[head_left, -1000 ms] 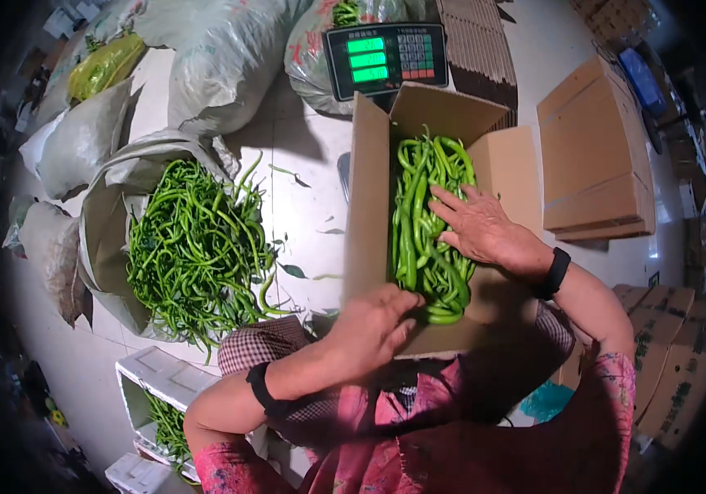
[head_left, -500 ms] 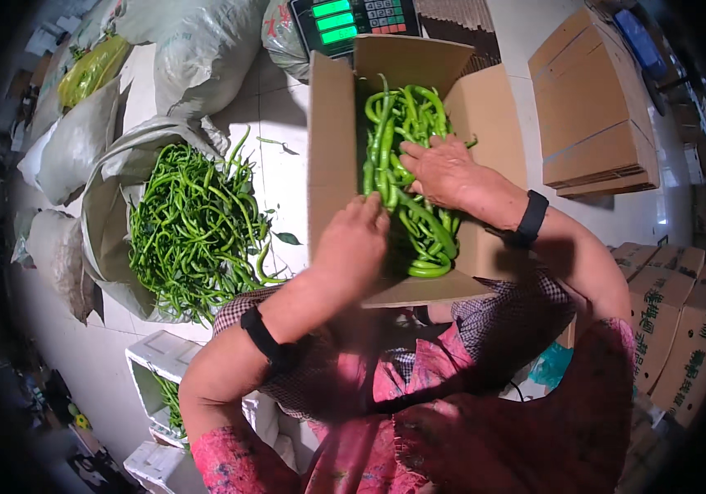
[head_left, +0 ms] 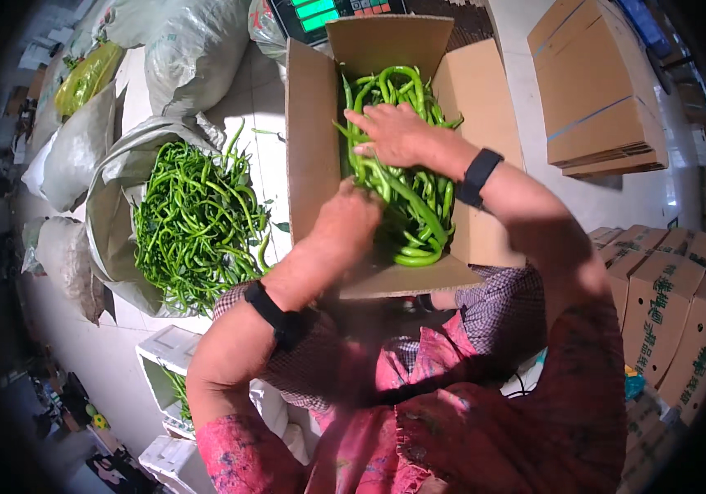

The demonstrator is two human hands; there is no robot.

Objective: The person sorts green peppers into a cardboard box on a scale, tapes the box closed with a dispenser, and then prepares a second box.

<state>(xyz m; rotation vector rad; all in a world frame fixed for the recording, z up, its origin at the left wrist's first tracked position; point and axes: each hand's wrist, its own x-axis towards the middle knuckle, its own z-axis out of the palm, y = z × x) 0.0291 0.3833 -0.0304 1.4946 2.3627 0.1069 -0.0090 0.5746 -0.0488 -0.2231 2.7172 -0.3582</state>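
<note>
Long green chili peppers (head_left: 415, 210) fill an open cardboard box (head_left: 312, 132) in front of me, its flaps standing up. My right hand (head_left: 398, 136) lies across the peppers in the upper part of the box, palm down with its fingers spread. At the box's left side, my left hand (head_left: 345, 221) is curled over pepper ends; its fingertips are partly hidden. To the left, a wide-open white sack (head_left: 110, 222) holds a big heap of thinner-looking green chili peppers (head_left: 197, 218), some with leaves.
Behind the box sits a digital scale (head_left: 320, 12) with a green-lit display. Stuffed white sacks (head_left: 192, 62) and a yellow bag (head_left: 88, 80) stand at the far left. Flattened cartons (head_left: 596, 99) are stacked at right, printed boxes (head_left: 657, 296) below them. A white foam crate (head_left: 168, 350) stands lower left.
My right hand has moved left across the peppers, and its fingers have spread out. My left hand stays by the box's left side. The whole view has shifted slightly.
</note>
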